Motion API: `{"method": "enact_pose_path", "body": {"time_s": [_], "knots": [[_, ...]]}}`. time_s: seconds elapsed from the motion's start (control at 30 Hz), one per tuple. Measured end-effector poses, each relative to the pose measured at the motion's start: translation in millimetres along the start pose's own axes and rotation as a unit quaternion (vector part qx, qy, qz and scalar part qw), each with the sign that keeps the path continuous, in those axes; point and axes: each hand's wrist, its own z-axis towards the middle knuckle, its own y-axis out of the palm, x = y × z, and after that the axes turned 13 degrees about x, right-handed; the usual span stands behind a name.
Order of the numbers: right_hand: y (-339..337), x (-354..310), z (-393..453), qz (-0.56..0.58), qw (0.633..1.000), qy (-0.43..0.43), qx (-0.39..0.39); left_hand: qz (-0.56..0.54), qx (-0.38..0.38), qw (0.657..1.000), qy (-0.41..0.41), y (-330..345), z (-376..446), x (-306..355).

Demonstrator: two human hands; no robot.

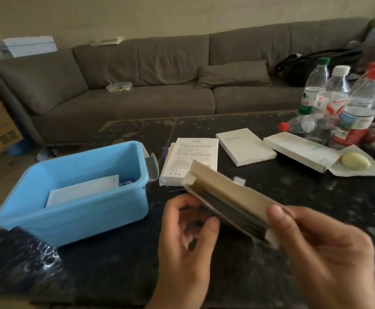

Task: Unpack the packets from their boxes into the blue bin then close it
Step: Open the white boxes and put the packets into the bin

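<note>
Hands meet low in the view over a dark, speckled stone worktop (119,270). The right hand (325,253) grips the near end of an opened white cardboard box (231,197), thumb pressed on its upper face, and holds it tilted in the air with its open long side facing the person. Dark flat packets (233,214) sit stacked inside that opening. The left hand (186,233) is at the box's lower left edge with fingers curled, thumb and fingertips touching the edge of the stack; whether it actually pinches a packet cannot be told.

To the left of the hands a light blue plastic bin (70,210) stands on the worktop with its lid off. A white flat packet (81,192) lies inside it, with something dark blue just beside that at the far corner. A clear latch (152,167) hangs at the bin's right end.

Behind the held box lies a white printed box (193,157), flat, just right of the bin. Further right lie a second closed white box (244,148) and a third white box (298,152) with an open end flap, on which rests a small pale yellow oval object (356,161). Several clear plastic bottles (342,101) with red, white and green caps stand at the far right corner, one lying on its side. A grey fabric sofa (137,85) runs behind the worktop.
</note>
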Motion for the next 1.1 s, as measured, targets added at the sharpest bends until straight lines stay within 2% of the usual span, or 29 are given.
{"method": "enact_pose_path", "body": {"time_s": [0.13, 0.23, 0.3, 0.47, 0.53, 0.67, 0.77, 0.93, 1.1], "knots": [[6.6, -3.3, -15.7, -0.018, 0.999, -0.007, -0.049, -0.050, 0.074, 0.996, 0.005, -8.5, -12.5, 8.4], [14.5, -5.5, -20.2, -0.038, 0.996, -0.034, -0.067, 0.038, 0.105, 0.994, 0.012, -23.9, -13.6, 9.2], [20.8, -5.0, -24.8, -0.069, 0.989, -0.096, -0.092, 0.108, 0.095, 0.990, -0.012, -35.0, -13.0, 10.5], [32.0, 2.7, -52.0, -0.113, 0.949, -0.261, -0.137, 0.157, 0.035, 0.978, -0.130, -64.9, -9.5, 17.4], [34.8, 5.8, -60.5, -0.127, 0.927, -0.317, -0.154, 0.175, 0.009, 0.970, -0.171, -74.3, -10.6, 17.9], [39.2, 11.0, -69.8, -0.160, 0.876, -0.423, -0.166, 0.207, -0.011, 0.957, -0.202, -86.6, -12.2, 12.2], [42.6, 16.8, -73.6, -0.180, 0.854, -0.465, -0.151, 0.187, -0.034, 0.953, -0.238, -93.7, -12.7, 9.7], [45.6, 33.4, -68.5, -0.194, 0.857, -0.457, -0.136, 0.072, -0.034, 0.927, -0.367, -106.5, -10.6, 10.9], [42.6, 43.8, -66.9, -0.212, 0.859, -0.439, -0.160, -0.114, 0.064, 0.908, -0.397, -142.4, 1.1, 18.7]]}}
